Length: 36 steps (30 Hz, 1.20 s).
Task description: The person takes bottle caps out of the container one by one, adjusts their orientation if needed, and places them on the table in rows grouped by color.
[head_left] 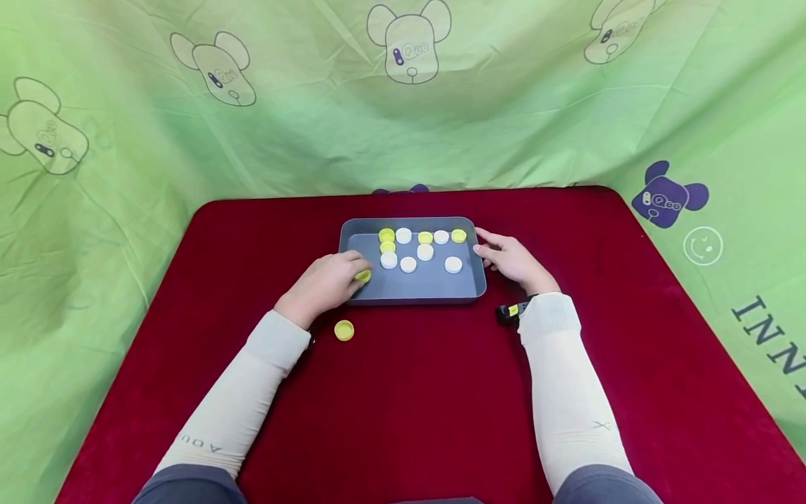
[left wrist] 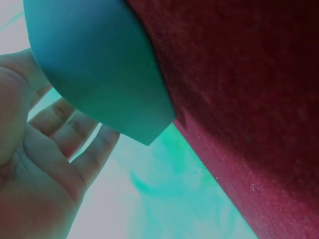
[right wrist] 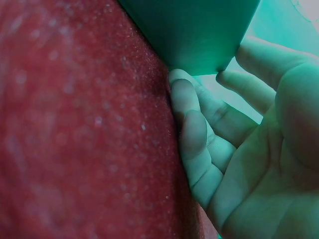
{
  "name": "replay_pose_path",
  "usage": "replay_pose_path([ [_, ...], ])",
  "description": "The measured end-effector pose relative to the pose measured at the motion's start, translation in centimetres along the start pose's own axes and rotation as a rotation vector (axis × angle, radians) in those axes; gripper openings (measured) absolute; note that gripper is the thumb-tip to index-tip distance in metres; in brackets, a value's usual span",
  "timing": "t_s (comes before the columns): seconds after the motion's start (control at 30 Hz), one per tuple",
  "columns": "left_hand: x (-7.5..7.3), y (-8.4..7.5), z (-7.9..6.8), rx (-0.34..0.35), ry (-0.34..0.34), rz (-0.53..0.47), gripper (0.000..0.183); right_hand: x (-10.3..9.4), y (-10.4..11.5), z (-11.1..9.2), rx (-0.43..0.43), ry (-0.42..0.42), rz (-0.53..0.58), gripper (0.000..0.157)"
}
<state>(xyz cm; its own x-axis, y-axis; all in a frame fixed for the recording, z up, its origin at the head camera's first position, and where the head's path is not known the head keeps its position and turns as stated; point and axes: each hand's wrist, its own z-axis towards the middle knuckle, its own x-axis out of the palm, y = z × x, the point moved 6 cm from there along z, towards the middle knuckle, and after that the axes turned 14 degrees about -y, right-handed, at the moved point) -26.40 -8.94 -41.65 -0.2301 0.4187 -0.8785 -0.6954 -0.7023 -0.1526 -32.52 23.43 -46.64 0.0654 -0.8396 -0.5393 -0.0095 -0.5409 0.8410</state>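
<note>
A grey rectangular tray [head_left: 415,290] lies on the red cloth, with several white bottle caps [head_left: 453,264] and yellow bottle caps [head_left: 458,236] in its back and middle. At the tray's left end, my left hand [head_left: 327,280] pinches a yellow bottle cap [head_left: 363,276] inside the rim. The tray wall hides those fingertips and that cap in the left wrist view. My right hand [head_left: 513,260] rests its thumb and fingertips against the tray's right end, as the right wrist view also shows. Another yellow cap [head_left: 343,330] lies on the cloth near my left wrist.
A red cloth [head_left: 415,392] covers the table. Green curtains [head_left: 302,126] with cartoon prints hang behind it and at both sides. A black device [head_left: 510,313] sits at my right wrist. The edge of a grey thing [head_left: 441,500] shows at the bottom of the head view.
</note>
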Motion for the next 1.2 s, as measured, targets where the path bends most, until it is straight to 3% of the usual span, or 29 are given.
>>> replay_pose_path([
  [0.43,-0.4,-0.2,-0.6,0.023,-0.01,0.001,0.021,-0.1,0.0,0.2,-0.005,-0.002,0.005,0.057],
  [1.2,-1.0,-0.6,-1.3,0.003,-0.003,-0.009,0.027,-0.2,-0.2,0.1,0.001,0.001,0.003,0.057],
])
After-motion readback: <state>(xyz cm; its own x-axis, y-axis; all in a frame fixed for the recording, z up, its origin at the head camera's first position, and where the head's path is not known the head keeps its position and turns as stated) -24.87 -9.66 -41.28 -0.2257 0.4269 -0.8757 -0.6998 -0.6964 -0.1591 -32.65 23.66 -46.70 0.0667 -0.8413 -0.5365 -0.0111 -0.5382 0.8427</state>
